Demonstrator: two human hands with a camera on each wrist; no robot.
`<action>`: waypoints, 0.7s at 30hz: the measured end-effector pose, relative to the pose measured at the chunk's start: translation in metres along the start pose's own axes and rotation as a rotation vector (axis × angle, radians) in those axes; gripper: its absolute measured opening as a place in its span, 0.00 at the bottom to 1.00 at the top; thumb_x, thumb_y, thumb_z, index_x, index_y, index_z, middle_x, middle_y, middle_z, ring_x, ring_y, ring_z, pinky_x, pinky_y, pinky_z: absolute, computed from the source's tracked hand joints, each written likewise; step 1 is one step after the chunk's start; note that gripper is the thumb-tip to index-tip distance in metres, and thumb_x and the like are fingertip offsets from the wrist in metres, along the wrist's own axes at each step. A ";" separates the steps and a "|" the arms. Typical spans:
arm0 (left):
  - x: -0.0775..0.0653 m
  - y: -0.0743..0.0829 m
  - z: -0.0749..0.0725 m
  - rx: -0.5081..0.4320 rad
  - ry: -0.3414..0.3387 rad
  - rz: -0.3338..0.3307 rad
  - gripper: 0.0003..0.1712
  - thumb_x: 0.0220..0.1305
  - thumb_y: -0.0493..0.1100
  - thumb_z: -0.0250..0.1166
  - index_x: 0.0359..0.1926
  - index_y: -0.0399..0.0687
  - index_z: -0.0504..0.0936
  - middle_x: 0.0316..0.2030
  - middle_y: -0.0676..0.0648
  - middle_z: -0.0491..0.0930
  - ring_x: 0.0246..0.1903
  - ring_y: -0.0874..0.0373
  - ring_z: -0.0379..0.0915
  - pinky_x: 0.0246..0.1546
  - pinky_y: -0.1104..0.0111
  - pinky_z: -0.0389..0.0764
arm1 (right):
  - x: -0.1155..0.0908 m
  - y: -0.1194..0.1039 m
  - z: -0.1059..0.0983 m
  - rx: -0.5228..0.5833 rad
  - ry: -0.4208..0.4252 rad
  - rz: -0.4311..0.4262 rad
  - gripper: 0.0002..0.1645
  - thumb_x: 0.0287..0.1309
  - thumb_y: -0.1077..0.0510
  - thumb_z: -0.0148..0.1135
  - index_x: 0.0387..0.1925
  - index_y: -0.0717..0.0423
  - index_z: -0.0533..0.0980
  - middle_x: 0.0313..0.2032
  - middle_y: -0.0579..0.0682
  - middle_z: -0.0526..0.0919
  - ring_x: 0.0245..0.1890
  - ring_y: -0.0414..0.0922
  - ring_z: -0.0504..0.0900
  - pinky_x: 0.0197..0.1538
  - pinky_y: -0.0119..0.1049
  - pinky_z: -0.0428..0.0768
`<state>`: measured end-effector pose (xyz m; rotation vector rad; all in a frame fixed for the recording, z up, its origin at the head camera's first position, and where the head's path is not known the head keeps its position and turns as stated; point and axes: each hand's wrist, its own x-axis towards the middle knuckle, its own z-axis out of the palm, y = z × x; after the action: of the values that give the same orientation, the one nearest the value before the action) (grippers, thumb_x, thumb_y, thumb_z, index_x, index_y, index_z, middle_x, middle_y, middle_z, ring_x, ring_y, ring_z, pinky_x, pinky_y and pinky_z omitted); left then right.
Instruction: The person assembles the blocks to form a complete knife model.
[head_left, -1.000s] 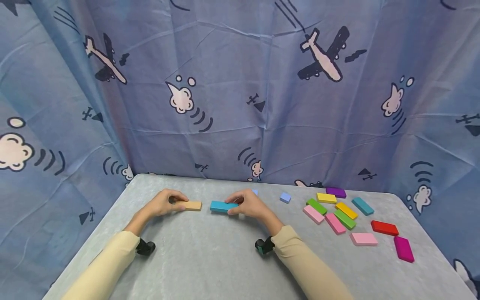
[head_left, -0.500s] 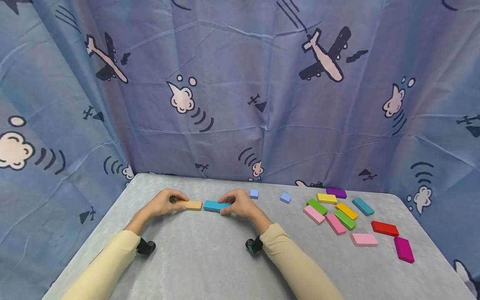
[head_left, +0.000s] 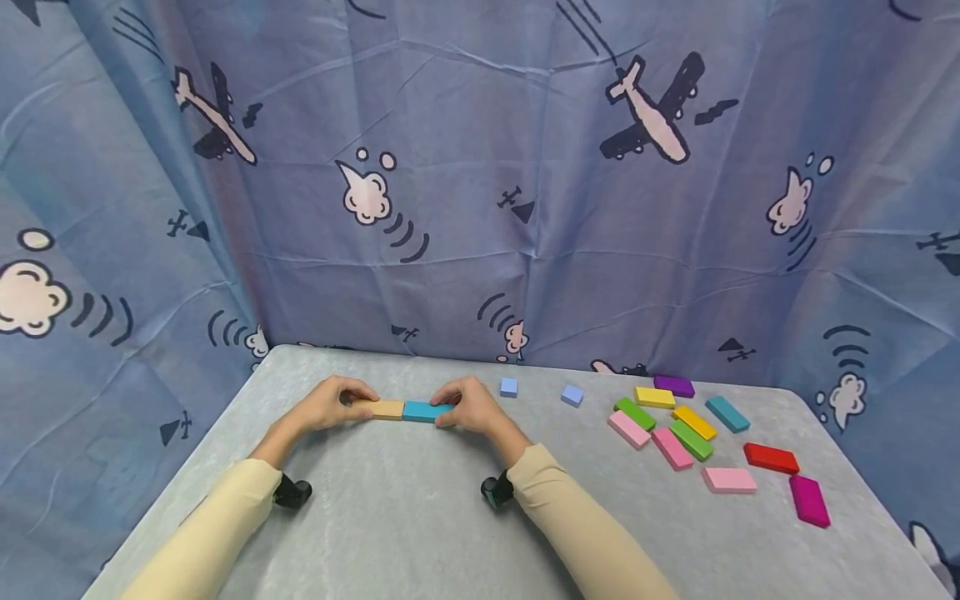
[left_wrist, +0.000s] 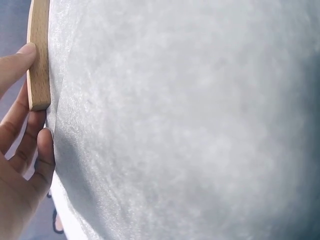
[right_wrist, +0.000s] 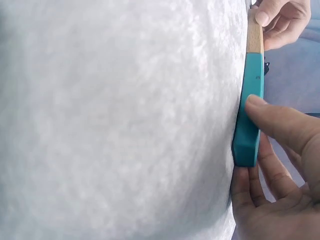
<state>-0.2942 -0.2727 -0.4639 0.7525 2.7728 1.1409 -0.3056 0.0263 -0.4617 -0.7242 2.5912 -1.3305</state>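
Note:
Two flat blocks lie end to end on the table, a plain wooden one on the left and a blue one on the right. Their short ends touch in the right wrist view, where the blue block looks teal. My left hand pinches the wooden block near its left end, thumb on the near side. Around the right end of the blue block, my right hand holds with thumb and fingers. Fingers hide part of each block's outer end in the head view.
Two small light-blue cubes, one just beyond my right hand and another farther right, sit near the back edge. Several coloured blocks, including a red one and a yellow one, lie scattered on the right. A printed curtain hangs behind the table.
My right hand has slid the blue block leftward until its end meets the wooden block. The left hand has stayed in place. The nearer light-blue cube has come fully into sight.

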 end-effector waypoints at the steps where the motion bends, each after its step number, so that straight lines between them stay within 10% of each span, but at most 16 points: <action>1: 0.000 0.001 0.000 0.000 0.001 0.004 0.12 0.60 0.36 0.76 0.45 0.40 0.89 0.40 0.46 0.87 0.41 0.51 0.79 0.45 0.57 0.78 | 0.000 -0.001 0.000 -0.006 0.004 0.009 0.17 0.42 0.70 0.82 0.38 0.60 0.88 0.36 0.50 0.88 0.39 0.48 0.83 0.46 0.38 0.79; 13: -0.002 -0.001 0.002 0.000 0.021 0.077 0.12 0.59 0.34 0.76 0.44 0.38 0.89 0.38 0.48 0.87 0.38 0.54 0.80 0.42 0.62 0.77 | 0.000 -0.001 -0.001 0.025 -0.029 0.019 0.17 0.44 0.70 0.81 0.39 0.62 0.87 0.37 0.49 0.88 0.39 0.46 0.83 0.45 0.37 0.79; 21: 0.000 0.001 0.002 0.017 -0.002 0.002 0.12 0.60 0.36 0.76 0.45 0.41 0.89 0.40 0.48 0.87 0.40 0.51 0.80 0.45 0.58 0.77 | -0.020 0.008 -0.032 0.102 -0.029 -0.073 0.17 0.57 0.67 0.74 0.47 0.71 0.82 0.42 0.62 0.85 0.43 0.52 0.82 0.49 0.40 0.79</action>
<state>-0.2935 -0.2710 -0.4650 0.7579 2.7844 1.1174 -0.3019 0.0630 -0.4506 -0.8217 2.4762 -1.4488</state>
